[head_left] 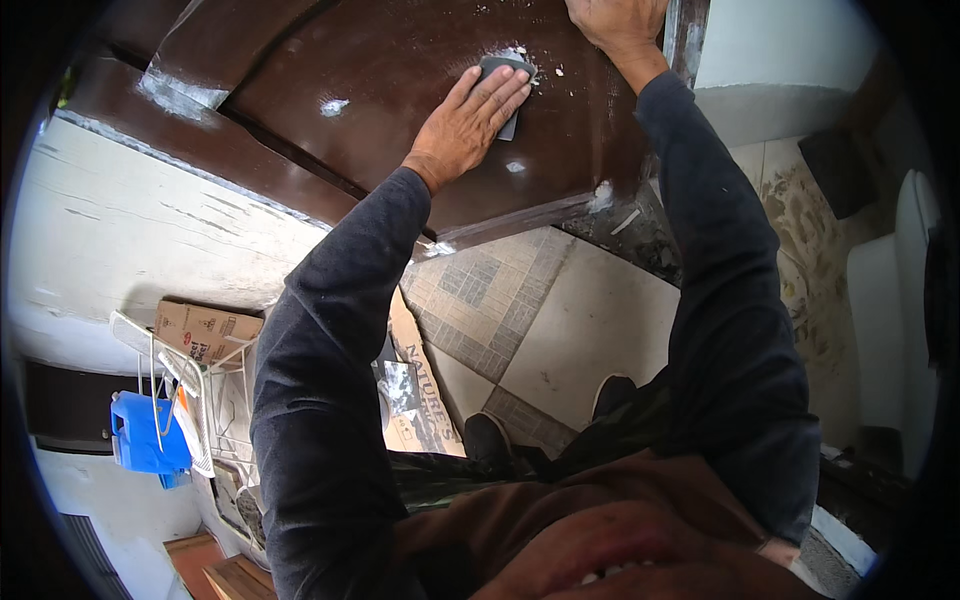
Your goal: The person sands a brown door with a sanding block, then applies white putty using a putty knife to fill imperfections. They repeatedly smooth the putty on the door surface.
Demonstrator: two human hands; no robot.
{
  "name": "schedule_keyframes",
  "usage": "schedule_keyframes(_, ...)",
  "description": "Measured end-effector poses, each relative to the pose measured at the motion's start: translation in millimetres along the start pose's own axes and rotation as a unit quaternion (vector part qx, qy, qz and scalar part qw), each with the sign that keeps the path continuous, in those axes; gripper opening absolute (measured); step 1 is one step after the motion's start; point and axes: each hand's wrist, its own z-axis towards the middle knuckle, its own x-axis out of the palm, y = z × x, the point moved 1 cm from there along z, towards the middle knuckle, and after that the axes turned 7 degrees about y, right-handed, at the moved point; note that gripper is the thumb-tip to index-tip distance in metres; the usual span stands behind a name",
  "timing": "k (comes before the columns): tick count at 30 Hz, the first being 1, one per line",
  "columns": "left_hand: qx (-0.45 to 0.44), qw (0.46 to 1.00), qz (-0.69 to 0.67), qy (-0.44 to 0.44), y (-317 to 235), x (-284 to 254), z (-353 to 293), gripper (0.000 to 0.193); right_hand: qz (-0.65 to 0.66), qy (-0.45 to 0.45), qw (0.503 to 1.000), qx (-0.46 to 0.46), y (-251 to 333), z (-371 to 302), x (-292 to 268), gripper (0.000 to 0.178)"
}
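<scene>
Pale floor tiles [595, 310] spread across the middle of the head view, below a brown door [370, 110] at 12 o'clock. Flat, with fingers outstretched, the left hand [465, 127] presses a grey sheet [510, 64] against the door at 12 o'clock. At 1 o'clock, the right hand's [620, 28] fingers are cut off; I cannot tell their state. Blue jug [150, 435]: 8 o'clock.

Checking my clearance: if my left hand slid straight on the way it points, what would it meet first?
Past the gray sheet under it, your left hand would probably meet the whitish patch on the brown door; farther on, perhaps your right hand.
</scene>
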Motion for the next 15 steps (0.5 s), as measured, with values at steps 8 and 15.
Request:
schedule_keyframes(8, -0.002, 0.999, 0.043, 0.023, -32, 48, 79, 0.073, 0.032, -0.034, 0.999, -0.001, -73, -40, 42, 0.073)
schedule_keyframes(15, -0.027, 0.988, 0.150, 0.003, -57, 65, 120, 0.081, 0.073, -0.053, 0.995, -0.050, -128, -77, 54, 0.074)
